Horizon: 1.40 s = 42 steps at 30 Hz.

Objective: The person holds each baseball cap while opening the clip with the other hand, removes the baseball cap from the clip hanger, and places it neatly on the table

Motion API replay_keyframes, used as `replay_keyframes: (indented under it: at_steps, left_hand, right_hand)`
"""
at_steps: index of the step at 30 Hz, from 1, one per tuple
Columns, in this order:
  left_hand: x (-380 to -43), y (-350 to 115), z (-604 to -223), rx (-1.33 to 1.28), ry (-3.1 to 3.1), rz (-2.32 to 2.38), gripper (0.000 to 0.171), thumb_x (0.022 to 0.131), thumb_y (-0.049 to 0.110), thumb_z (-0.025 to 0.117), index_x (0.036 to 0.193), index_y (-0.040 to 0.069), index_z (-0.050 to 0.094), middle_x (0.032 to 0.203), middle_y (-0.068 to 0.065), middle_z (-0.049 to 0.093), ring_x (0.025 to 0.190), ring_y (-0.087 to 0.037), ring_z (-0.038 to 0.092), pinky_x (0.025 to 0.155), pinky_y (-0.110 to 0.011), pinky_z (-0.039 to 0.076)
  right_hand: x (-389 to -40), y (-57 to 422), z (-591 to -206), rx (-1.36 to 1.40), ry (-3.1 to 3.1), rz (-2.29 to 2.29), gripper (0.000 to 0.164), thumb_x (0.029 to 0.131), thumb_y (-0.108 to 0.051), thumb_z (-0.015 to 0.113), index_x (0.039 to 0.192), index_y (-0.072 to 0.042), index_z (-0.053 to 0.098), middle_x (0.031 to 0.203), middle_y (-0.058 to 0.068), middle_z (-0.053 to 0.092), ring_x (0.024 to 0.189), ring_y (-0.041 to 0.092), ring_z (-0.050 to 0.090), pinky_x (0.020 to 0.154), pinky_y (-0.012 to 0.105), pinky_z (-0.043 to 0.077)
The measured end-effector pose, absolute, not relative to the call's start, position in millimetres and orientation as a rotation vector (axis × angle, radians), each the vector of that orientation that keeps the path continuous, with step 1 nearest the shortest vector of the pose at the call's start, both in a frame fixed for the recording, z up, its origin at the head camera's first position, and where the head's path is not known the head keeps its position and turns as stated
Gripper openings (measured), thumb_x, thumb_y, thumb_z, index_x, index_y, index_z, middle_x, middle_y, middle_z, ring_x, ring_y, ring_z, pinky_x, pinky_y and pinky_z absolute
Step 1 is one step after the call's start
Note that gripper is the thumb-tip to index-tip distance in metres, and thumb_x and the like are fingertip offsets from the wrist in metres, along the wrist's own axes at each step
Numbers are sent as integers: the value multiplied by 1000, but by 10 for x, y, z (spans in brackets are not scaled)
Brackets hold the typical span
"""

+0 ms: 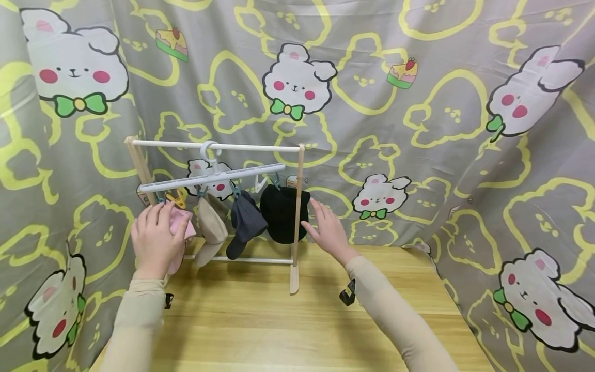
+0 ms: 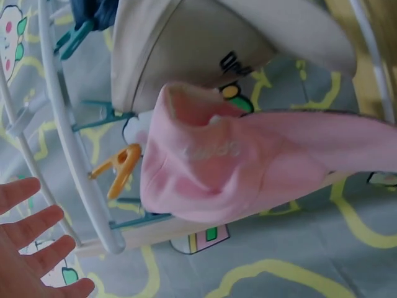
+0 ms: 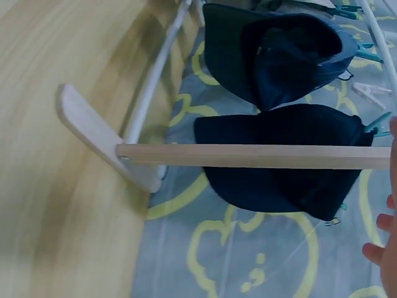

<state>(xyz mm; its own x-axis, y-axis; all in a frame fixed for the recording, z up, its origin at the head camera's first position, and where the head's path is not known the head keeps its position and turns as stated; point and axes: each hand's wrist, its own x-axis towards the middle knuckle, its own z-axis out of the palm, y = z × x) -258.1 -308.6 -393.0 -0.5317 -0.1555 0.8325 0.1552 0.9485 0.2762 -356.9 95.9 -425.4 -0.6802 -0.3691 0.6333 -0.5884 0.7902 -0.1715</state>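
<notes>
Several caps hang by clips from a pale blue clip hanger (image 1: 246,172) on a wooden rack. At the left end is a pink cap (image 2: 205,177), with my left hand (image 1: 152,235) beside it; the left wrist view shows these fingers spread and holding nothing. Then come a beige cap (image 1: 212,222), a dark blue cap (image 1: 247,221) and a black cap (image 1: 278,209). My right hand (image 1: 329,230) is just right of the black cap and the rack's right post (image 3: 267,156), fingers extended and nothing held. In the right wrist view only its edge shows.
An orange clip (image 2: 126,169) and a white clip (image 3: 373,94) on the hanger hold nothing. The rack's foot (image 1: 294,280) stands on a wood-grain table (image 1: 260,330). Grey printed curtains (image 1: 372,155) enclose the back and both sides.
</notes>
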Motion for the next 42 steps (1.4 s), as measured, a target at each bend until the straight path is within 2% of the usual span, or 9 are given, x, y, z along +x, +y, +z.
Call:
replay_keyframes:
  at_steps: [7,13,22,31,42]
  left_hand:
    - [-2647,-3190,-3721,24,-2070,-360,53,90,40,62,128,2,58,129,-25,57,124,-45,45,100,-66,32]
    - [-2696,-3278,-3562,53,-2057,-386,53,92,41,61,129,3,58,133,-25,55,124,-46,46,101,-65,31]
    - [-2757,-3396,-3328,66,-2089,-422,56,94,44,57,135,6,53,140,-24,51,128,-45,43,104,-63,29]
    - [-2823,-3488,-3068,62,-2116,-461,60,96,48,53,141,8,48,148,-23,43,136,-46,37,111,-64,25]
    - [-2993,-3475,-2695,74,-2152,-493,63,97,52,45,148,15,40,154,-17,38,144,-41,29,117,-60,18]
  right_hand:
    - [-3651,920,-3902,731,-2347,558,68,98,-39,55,153,-9,27,144,17,48,132,34,48,106,53,43]
    - [-3706,842,-3678,771,-2259,571,70,97,-34,59,153,-8,26,144,18,47,134,32,47,108,50,43]
    - [-3729,702,-3440,766,-2209,585,71,99,-36,55,154,-7,21,153,18,36,140,31,39,115,45,36]
    - [-3771,580,-3161,762,-2099,601,73,98,-33,58,155,-9,20,159,17,25,145,32,30,116,51,33]
    - [-3772,353,-2774,734,-2083,449,69,98,-40,55,152,-6,30,156,16,34,145,30,32,116,49,32]
